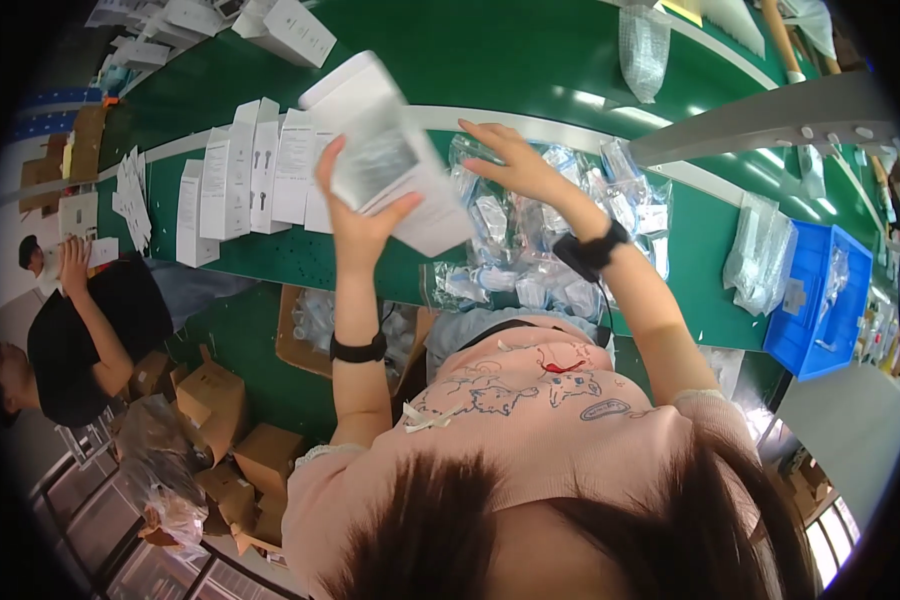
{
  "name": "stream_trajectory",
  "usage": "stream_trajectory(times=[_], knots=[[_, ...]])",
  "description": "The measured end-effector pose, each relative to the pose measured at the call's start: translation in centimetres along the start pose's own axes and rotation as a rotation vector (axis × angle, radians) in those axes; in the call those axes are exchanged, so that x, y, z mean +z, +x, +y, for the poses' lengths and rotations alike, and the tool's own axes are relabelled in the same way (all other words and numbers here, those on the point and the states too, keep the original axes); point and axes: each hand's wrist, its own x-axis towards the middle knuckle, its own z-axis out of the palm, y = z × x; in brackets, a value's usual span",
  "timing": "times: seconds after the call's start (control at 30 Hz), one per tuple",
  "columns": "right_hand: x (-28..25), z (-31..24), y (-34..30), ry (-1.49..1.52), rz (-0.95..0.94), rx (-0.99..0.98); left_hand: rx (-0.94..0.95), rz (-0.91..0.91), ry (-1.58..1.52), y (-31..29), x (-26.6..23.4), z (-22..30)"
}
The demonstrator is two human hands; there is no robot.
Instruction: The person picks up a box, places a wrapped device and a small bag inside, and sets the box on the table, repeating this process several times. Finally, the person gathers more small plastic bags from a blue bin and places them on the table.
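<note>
A white box [425, 205] with a grey picture panel is tilted in the air over the green table. My left hand [360, 215] grips it, thumb across its near side and fingers along its left edge. My right hand [520, 165] is held to the right of the box, fingers stretched and apart, with nothing in it. Below that hand lies a heap of small clear plastic bags [570, 215] with white and blue contents. Left of the held box stands a row of white boxes [232, 180], some printed with earphone pictures.
A blue plastic bin [820, 300] and bubble-wrap bags [758, 250] sit at the right. A grey metal arm [750, 125] crosses the right side. Under the table edge is an open carton [305, 345] of clear bags. A co-worker [100, 320] handles something white at the left.
</note>
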Motion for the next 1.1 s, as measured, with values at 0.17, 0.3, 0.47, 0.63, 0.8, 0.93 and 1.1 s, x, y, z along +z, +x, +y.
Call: stream_trajectory(times=[0.17, 0.3, 0.47, 0.63, 0.8, 0.93, 1.1], knots=[[5.4, 2.1, 0.6, -0.327, -0.194, 0.178, 0.060, 0.139, 0.232, 0.8, -0.6, -1.3], [3.4, 5.0, -0.5, -0.064, -0.028, 0.104, 0.138, 0.087, 0.206, 1.7, 1.4, -4.7], [-6.6, -0.8, -1.6, 0.168, 0.477, 0.382, 0.267, 0.033, 0.288, 3.3, 3.0, -4.6], [-8.8, -6.8, -0.1, 0.288, 0.403, -0.214, 0.045, -0.163, 0.463, 4.6, 3.2, -1.2], [-7.4, -8.1, 2.3, -0.236, 0.020, -0.619, -0.239, -0.050, 0.253, 5.2, 3.4, -1.0], [-5.7, -6.5, 4.3, -0.459, -0.331, -0.660, -0.272, 0.052, 0.030, 4.8, 3.0, -2.8], [-4.9, -6.5, 3.2, -0.608, -0.141, -0.701, -0.312, 0.135, -0.200, 5.1, 2.8, -3.6]])
